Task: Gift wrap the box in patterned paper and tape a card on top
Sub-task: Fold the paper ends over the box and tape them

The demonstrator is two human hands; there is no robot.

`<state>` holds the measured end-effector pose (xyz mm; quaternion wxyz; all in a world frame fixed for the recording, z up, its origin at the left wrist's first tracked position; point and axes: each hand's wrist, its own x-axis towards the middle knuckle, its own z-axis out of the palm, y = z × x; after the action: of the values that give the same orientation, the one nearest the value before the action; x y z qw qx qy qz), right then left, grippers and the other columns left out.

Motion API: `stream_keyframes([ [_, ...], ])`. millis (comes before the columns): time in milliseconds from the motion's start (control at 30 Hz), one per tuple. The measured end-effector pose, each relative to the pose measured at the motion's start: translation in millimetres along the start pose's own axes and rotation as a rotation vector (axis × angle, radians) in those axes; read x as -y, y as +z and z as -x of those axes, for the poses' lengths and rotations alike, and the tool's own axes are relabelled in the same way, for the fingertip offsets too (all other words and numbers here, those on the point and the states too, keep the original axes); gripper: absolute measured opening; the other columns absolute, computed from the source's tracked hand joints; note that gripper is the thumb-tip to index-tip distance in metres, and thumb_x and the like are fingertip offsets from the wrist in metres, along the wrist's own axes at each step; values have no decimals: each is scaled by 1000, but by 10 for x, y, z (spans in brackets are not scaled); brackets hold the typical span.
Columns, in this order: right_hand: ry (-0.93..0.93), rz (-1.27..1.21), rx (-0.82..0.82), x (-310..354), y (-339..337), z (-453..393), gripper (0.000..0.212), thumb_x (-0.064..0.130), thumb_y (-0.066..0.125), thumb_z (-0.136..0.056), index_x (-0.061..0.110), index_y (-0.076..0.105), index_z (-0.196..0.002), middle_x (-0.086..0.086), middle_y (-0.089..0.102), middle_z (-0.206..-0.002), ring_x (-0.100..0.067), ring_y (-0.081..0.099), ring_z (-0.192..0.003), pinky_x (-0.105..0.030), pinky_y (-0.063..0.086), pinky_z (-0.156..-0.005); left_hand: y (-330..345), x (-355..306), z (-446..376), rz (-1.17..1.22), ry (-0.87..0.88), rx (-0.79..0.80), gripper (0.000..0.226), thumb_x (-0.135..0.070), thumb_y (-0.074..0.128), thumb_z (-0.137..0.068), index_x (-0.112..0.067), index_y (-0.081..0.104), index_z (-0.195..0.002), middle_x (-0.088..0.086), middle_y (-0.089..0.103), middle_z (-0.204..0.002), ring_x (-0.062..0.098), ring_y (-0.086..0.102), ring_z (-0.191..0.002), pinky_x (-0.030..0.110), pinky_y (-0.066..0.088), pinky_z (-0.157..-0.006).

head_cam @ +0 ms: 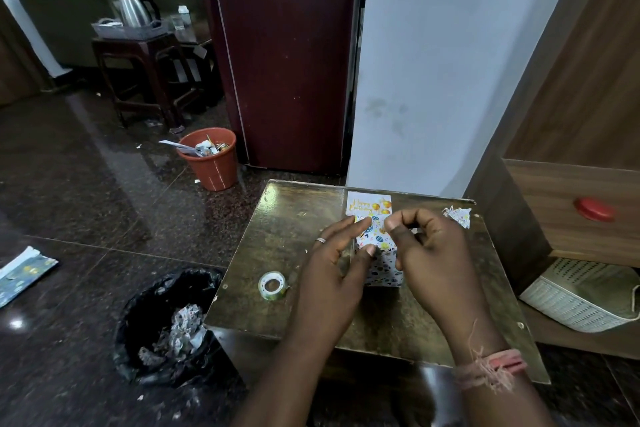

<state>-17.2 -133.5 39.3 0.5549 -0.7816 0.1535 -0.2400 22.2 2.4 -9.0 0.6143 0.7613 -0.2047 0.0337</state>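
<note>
A small box [382, 272] wrapped in white paper with coloured patterns stands in the middle of a dark square table [294, 218]. My left hand [337, 253] rests against the box's left side, fingers stretched toward its top. My right hand [427, 246] hovers over the box's right side with thumb and forefinger pinched together; whatever they pinch is too small to make out. A white "Happy Birthday" card [367, 205] lies flat on the table just behind the box. A roll of clear tape [272, 285] lies to the left of my left hand.
A crumpled paper scrap [459, 215] lies at the table's back right. A black-lined bin [166, 326] with crumpled paper stands left of the table and an orange bin [211, 163] farther back. A white basket [585, 295] sits under wooden furniture on the right.
</note>
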Motion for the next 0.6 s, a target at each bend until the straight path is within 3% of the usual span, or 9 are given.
stream_keyframes([
  [100,-19,129,24,35,-11,-13,16,23,67,-96,22,69,-80,16,71,-76,1,62,-65,-25,46,-64,-11,16,-6,-46,33,-9,38,-20,68,-99,-39,68,-131,-19,59,-141,-10,46,-135,10,43,-100],
  [233,-35,303,90,62,17,-41,17,21,65,-96,22,67,-80,13,70,-78,3,62,-73,-25,45,-68,-13,58,-22,-114,86,-28,38,-20,68,-98,-38,68,-132,-20,61,-140,-5,50,-135,24,44,-110],
  [333,-35,375,124,105,15,-65,14,20,63,-98,21,68,-85,12,71,-84,-4,66,-85,-28,51,-75,-1,41,-30,-99,87,-49,39,-17,68,-97,-36,68,-132,-23,62,-137,-8,51,-133,31,48,-109],
  [600,-26,595,189,182,42,-186,16,24,59,-99,24,62,-83,8,63,-76,-8,56,-70,-23,34,-56,-6,50,-46,-56,66,-70,42,-13,74,-93,-36,68,-128,-22,66,-128,-2,60,-121,18,48,-97],
])
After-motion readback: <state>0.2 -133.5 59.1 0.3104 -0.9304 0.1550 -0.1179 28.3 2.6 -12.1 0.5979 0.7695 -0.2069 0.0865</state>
